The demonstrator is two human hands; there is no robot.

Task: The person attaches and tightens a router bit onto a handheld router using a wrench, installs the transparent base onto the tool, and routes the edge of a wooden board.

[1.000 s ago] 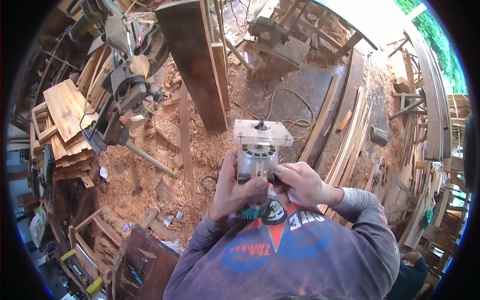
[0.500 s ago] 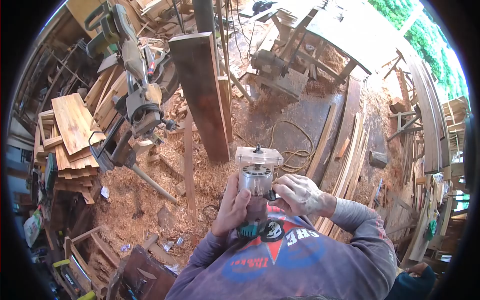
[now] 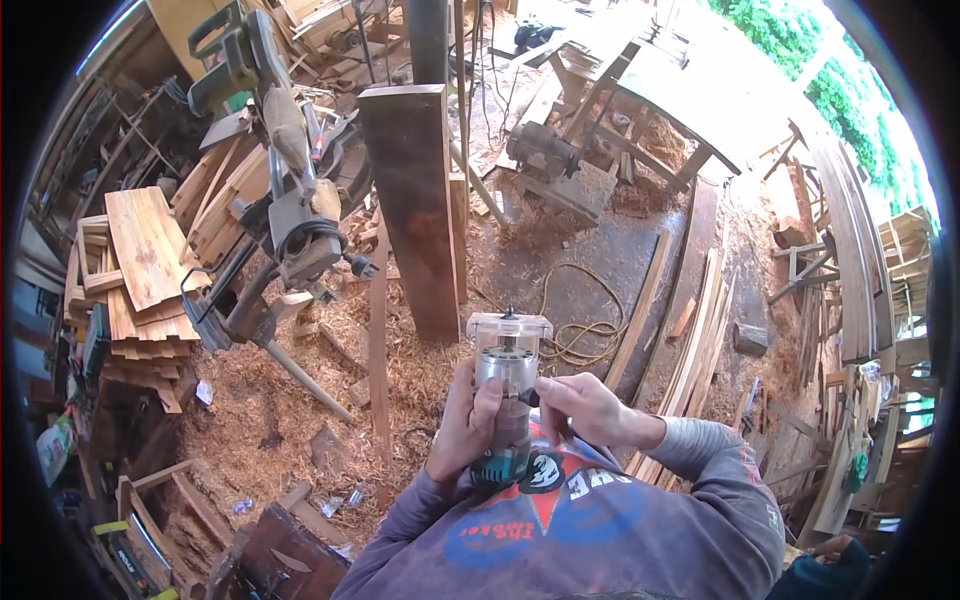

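Observation:
A trim router [image 3: 508, 368] with a silver body, teal end and clear plastic base [image 3: 492, 326] is held upside down before my chest. Its bit points up from the base. My left hand [image 3: 464, 425] is wrapped round the body from the left side, the thumb across the front. On the other side, my right hand [image 3: 590, 408] has its thumb and forefinger closed at a small black knob [image 3: 529, 397] on the router. The remaining right fingers are curled and partly hidden.
A thick dark plank [image 3: 412, 210] stands upright ahead. To the left are a miter saw [image 3: 290, 200] and stacked boards [image 3: 150, 260]. Shavings cover the floor, where a coiled cord [image 3: 590, 340] and long strips [image 3: 690, 350] lie. Part of another person [image 3: 825, 570] shows at lower right.
My right hand has turned at the knob, its thumb and forefinger now stretched toward it and the other fingers lower. The router stays in my left hand; the view has shifted slightly.

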